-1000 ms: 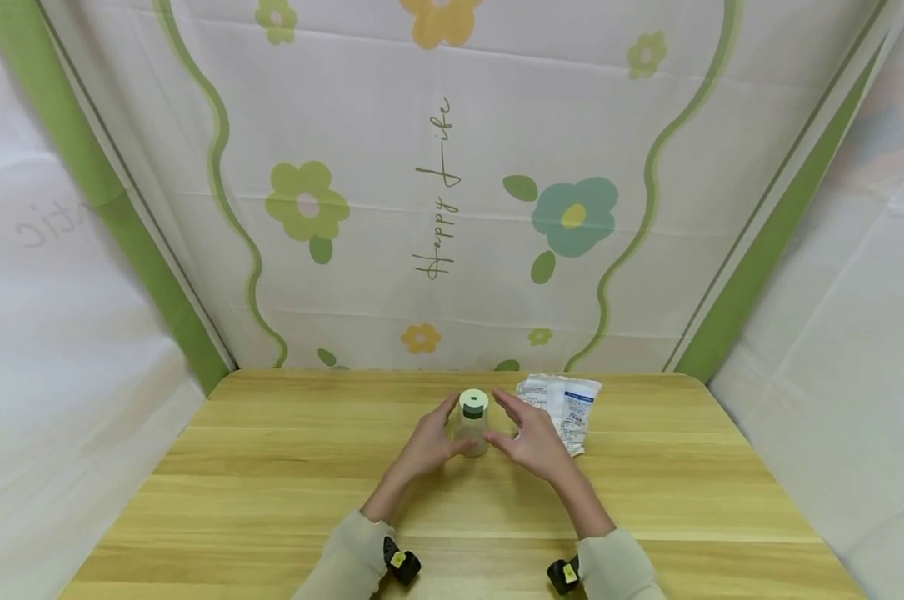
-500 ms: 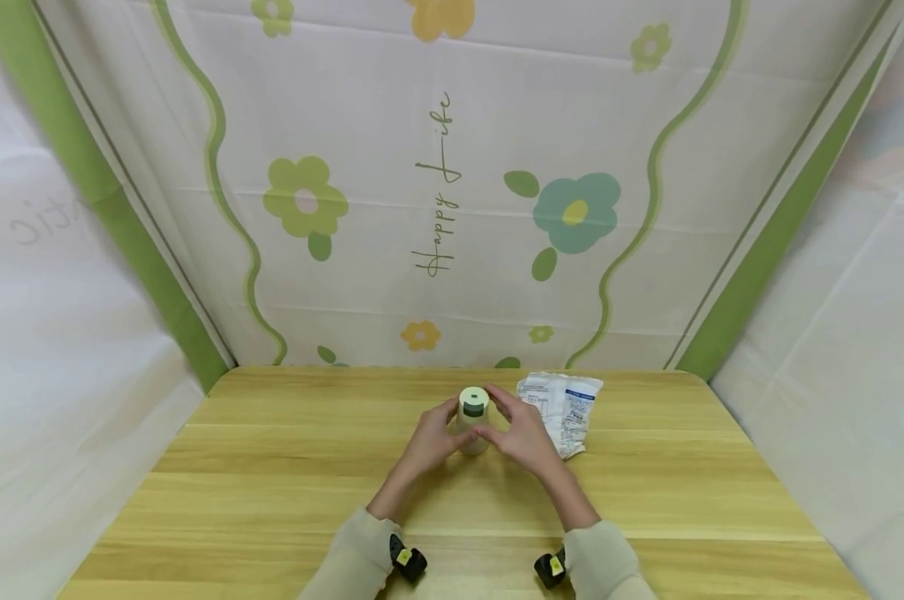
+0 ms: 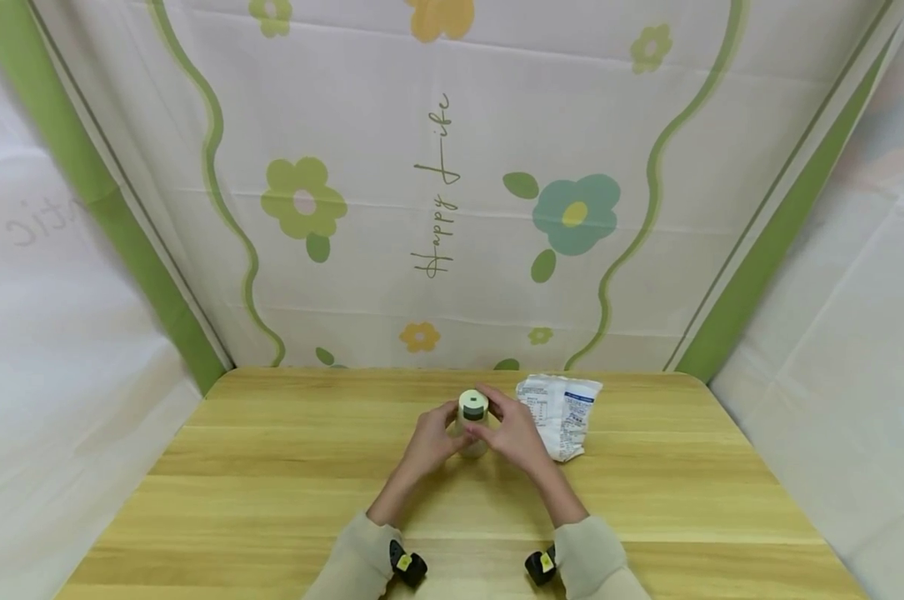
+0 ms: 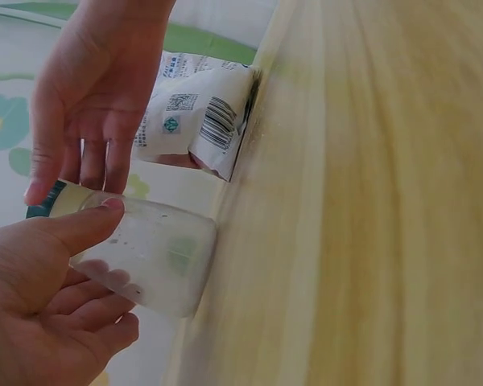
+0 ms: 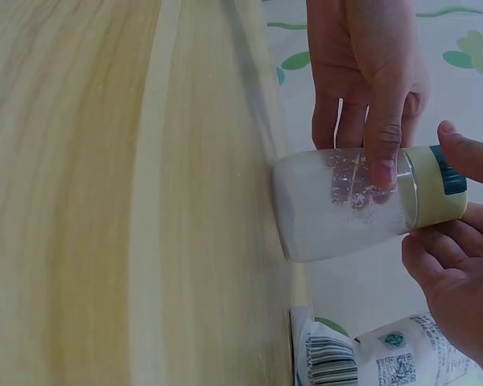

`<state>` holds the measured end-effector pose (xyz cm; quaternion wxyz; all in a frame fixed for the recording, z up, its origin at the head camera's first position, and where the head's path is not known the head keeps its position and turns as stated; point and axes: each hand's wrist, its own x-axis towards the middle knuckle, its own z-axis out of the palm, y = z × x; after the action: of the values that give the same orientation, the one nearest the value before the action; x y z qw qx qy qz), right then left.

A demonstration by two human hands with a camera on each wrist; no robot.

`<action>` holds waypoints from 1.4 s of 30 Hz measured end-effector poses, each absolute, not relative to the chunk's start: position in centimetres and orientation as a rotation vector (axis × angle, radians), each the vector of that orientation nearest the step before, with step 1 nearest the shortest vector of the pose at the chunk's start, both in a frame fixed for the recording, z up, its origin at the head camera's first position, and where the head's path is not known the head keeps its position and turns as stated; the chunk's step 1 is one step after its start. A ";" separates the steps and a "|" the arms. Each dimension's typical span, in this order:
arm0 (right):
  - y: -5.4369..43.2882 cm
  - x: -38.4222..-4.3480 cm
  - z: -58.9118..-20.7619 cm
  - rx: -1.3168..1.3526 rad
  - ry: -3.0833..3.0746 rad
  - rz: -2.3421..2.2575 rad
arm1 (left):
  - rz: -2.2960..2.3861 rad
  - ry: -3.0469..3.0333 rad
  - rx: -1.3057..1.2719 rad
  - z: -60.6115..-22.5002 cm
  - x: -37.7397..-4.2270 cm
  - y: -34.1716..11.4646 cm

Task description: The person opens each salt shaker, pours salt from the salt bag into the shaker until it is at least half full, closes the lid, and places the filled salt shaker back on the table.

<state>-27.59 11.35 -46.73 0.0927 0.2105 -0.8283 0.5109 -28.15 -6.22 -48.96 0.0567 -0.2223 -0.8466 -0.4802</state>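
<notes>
A clear seasoning jar (image 5: 338,209) stands upright on the table, with white grains clinging inside its wall. On top sits a cream lid (image 3: 472,400) with a dark green section. My left hand (image 3: 429,440) grips the jar's clear body, its thumb on the near side and its fingers round the other. Higher up, my right hand (image 3: 515,432) holds the lid between thumb and fingers, as the right wrist view shows. A crumpled white printed packet (image 3: 567,417) lies just to the right of my right hand; a barcode shows on it in the wrist views.
The wooden table (image 3: 272,483) runs back to a white fabric wall (image 3: 377,250) printed with flowers. More fabric hangs at the left and right sides. The packet is close to the table's far edge.
My right hand has moved left from beside the jar and taken hold of its lid. The left hand has stayed at the jar's body. Jar and packet have barely moved.
</notes>
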 end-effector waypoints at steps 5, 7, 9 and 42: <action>10.9 -27.5 -46.8 0.567 -2.457 1.558 | -1.470 -2.571 -0.654 -49.1 -27.9 -6.3; 10.8 -27.3 -46.9 0.539 -2.457 1.567 | -1.473 -2.570 -0.653 -49.1 -27.8 -6.2; 10.7 -27.2 -47.0 0.517 -2.457 1.564 | -1.473 -2.577 -0.645 -49.2 -27.7 -6.2; 10.3 -27.8 -47.3 0.428 -2.388 1.718 | -1.490 -2.554 -0.690 -48.8 -28.4 -6.1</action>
<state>-27.83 10.28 -47.28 0.0840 0.1435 -0.8005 0.5758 -28.43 -6.14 -48.83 0.0528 -0.2268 -0.8400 -0.4900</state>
